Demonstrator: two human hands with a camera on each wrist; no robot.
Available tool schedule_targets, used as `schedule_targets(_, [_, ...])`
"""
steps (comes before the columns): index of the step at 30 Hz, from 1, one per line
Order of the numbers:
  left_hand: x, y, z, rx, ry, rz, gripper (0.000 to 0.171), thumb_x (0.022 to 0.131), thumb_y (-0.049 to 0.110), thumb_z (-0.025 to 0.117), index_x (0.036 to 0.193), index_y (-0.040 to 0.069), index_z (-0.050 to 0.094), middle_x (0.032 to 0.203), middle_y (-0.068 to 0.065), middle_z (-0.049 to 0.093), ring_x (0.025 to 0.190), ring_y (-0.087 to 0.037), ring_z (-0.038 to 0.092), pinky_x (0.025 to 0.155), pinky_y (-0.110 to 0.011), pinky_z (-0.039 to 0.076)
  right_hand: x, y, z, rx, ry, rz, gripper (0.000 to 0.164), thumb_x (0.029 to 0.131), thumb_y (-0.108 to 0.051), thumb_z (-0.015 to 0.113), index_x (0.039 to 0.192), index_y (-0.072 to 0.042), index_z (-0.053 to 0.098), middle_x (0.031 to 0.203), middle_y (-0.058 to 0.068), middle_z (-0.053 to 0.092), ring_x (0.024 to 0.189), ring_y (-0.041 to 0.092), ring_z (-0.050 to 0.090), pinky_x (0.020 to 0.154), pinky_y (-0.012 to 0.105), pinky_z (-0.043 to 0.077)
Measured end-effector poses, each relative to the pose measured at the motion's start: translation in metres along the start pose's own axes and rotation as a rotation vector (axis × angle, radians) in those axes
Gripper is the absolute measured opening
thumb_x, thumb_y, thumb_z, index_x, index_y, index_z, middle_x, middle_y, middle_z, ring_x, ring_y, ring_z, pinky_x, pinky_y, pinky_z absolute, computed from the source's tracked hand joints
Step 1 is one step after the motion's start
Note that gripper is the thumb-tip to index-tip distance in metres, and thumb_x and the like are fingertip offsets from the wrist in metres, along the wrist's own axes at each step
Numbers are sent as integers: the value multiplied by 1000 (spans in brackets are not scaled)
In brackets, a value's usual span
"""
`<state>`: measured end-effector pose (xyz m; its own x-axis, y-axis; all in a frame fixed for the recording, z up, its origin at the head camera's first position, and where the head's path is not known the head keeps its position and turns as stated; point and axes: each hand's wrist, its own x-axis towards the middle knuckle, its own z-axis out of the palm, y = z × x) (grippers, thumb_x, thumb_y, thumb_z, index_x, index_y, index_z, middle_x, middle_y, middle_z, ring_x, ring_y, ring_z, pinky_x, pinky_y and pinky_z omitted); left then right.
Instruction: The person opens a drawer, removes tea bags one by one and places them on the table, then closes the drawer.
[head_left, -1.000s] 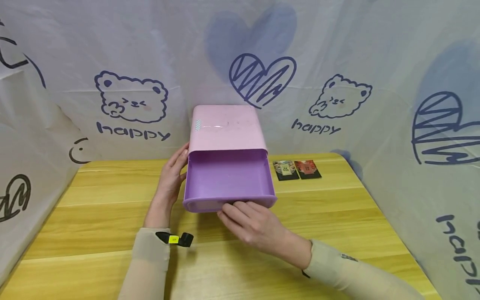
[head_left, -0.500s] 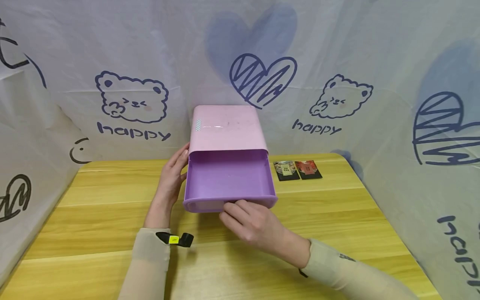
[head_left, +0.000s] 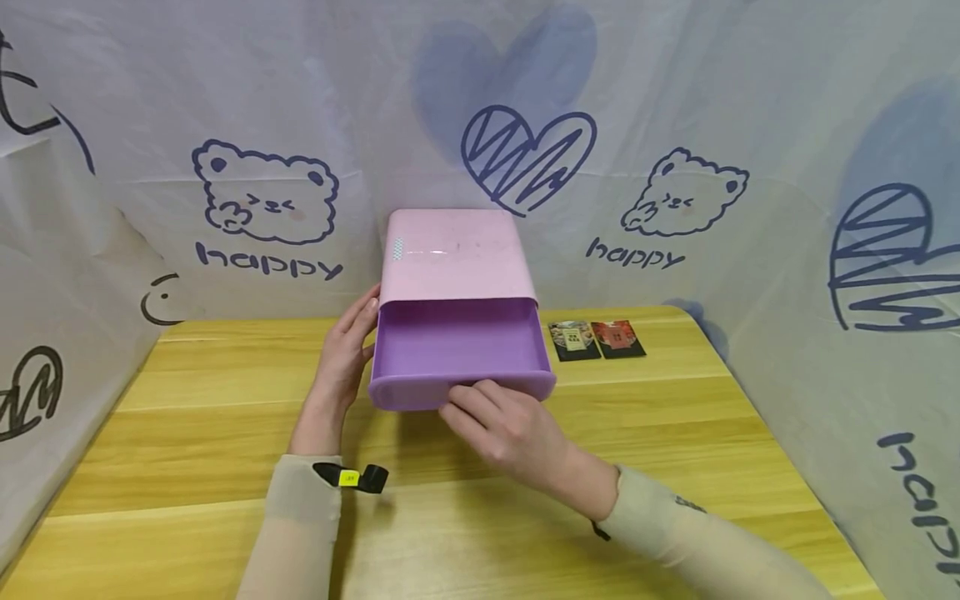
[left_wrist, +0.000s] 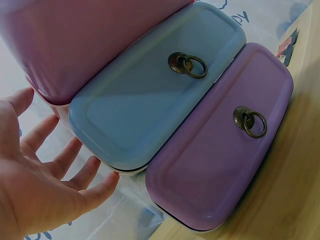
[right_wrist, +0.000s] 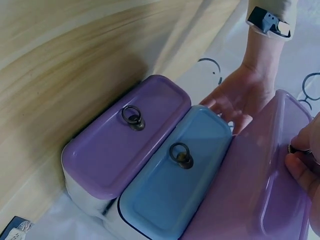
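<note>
A small drawer cabinet with a pink top (head_left: 457,254) stands at the back of the table. Its top purple drawer (head_left: 461,393) is pulled out, and nothing lies inside. My right hand (head_left: 510,437) pinches a dark metal ring pull (right_wrist: 295,149) at that drawer's front; most of the ring is hidden by the fingers. Against the cabinet's left side, my left hand (head_left: 345,358) rests with its fingers spread and slightly bent. Below, a blue drawer (left_wrist: 135,105) and a lower purple drawer (left_wrist: 200,165) are closed, each with a brass ring.
Two small dark packets with printed fronts, one with a pale label (head_left: 574,340) and one with a red label (head_left: 618,338), lie on the wooden table (head_left: 675,450) right of the cabinet. A printed cloth (head_left: 360,100) hangs close behind and along both sides.
The top drawer has slid slightly back into the cabinet, with my right hand following on its pull. My left hand has stayed at the cabinet's side.
</note>
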<state>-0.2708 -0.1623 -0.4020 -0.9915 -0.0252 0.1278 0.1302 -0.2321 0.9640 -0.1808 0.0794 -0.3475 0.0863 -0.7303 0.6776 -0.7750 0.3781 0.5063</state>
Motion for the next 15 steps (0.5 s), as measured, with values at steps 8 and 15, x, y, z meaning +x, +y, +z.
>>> schedule_targets(8, [1, -2, -1, 6, 2, 2, 52, 88, 45, 54, 135, 25, 45, 140, -2, 39, 119, -19, 37, 101, -51, 31, -11, 7, 20, 13, 15, 31, 18, 89, -1, 48, 95, -2, 65, 96, 10, 63, 77, 19, 53, 67, 22, 50])
schedule_targets(15, [1, -1, 0, -2, 3, 9, 49, 89, 44, 53, 134, 25, 46, 139, -2, 41, 119, -19, 38, 101, -52, 31, -14, 15, 29, 24, -7, 66, 18, 88, -1, 49, 98, -2, 64, 100, 11, 61, 81, 21, 52, 71, 25, 51])
